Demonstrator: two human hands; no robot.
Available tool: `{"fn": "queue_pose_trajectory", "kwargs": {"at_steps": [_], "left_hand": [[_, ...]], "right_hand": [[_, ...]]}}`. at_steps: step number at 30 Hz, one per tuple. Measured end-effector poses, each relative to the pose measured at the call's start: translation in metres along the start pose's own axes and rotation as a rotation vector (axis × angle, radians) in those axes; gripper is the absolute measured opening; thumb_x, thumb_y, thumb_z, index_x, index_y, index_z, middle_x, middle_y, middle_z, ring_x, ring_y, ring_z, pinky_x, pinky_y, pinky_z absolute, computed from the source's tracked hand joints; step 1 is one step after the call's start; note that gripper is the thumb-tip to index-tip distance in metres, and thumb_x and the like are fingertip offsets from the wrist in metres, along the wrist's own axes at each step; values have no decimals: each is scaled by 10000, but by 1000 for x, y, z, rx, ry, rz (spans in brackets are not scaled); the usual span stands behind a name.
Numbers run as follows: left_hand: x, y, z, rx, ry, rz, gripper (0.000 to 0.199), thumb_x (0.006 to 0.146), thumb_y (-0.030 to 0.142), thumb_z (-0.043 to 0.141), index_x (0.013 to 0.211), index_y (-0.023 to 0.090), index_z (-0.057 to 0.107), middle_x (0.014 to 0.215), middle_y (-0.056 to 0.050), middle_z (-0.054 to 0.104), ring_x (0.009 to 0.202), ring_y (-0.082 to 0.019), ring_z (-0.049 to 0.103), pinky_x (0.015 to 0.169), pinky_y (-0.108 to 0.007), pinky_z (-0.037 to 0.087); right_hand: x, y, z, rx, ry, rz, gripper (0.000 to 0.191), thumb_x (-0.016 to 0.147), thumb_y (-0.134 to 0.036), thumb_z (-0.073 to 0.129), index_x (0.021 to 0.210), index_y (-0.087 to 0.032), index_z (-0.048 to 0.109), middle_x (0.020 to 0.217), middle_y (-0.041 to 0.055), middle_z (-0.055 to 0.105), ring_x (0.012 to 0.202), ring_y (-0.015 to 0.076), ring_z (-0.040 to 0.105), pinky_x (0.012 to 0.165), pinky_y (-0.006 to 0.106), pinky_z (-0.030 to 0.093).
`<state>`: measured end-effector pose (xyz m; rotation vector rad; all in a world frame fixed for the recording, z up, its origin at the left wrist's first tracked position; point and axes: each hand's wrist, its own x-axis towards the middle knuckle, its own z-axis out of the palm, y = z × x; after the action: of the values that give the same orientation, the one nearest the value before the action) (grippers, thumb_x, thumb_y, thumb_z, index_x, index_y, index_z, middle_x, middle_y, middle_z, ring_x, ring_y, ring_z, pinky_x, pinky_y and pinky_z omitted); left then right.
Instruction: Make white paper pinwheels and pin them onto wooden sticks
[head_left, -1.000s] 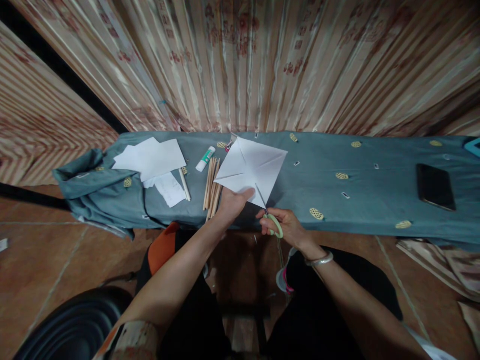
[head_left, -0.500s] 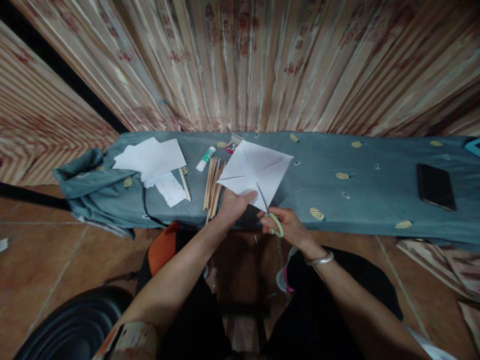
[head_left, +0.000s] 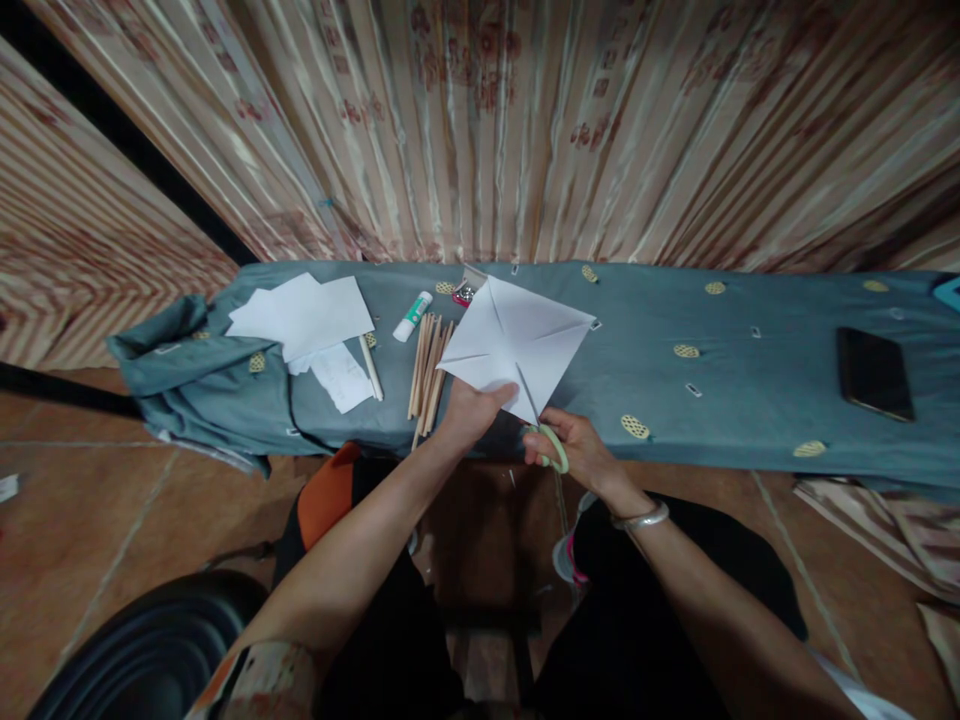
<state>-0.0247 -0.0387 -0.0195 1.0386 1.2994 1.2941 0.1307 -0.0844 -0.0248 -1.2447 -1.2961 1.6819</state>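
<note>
Head view, only cam I've got. L hand grips the paper square, thumb on top, other fingers mostly hidden; R hand is closed on the green-handled scissors. Paper's over the near-edge half of the cloth-covered table, approx. mid-length, turned like a diamond: one corner to the far edge, one to the near edge. No long axis on a square, I'd say. Scissors' long axis runs diag., tips pointing far-left to the paper's middle, handles at the near edge; can't tell how wide the blades are apart. Dark lines run in from its other corners, slits or creases, unclear.

Step in hand, I reckon: cutting in from the near corner. Next move calls for steady L grip, thumb clear of blades, & stopping short of centre. Wooden sticks & glue stick lie twd the table's L end, phone nr its R end.
</note>
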Motion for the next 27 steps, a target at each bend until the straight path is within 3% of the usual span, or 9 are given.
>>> {"fn": "queue_pose_trajectory", "kwargs": {"at_steps": [13, 27], "left_hand": [[1, 2, 0, -84, -4, -6, 459, 530, 233, 762, 973, 158, 668, 851, -35, 715, 791, -204, 646, 780, -342, 518], [0, 4, 1, -98, -2, -35, 408, 520, 202, 764, 916, 159, 677, 787, -23, 700, 787, -208, 644, 765, -336, 510]], "right_hand": [[1, -1, 2, -5, 51, 41, 463, 554, -558, 831, 668, -163, 618, 513, -24, 597, 477, 79, 485, 459, 210, 353], [0, 2, 2, 17, 52, 26, 439, 576, -542, 825, 694, -165, 634, 529, -20, 604, 490, 87, 505, 472, 213, 366]]}}
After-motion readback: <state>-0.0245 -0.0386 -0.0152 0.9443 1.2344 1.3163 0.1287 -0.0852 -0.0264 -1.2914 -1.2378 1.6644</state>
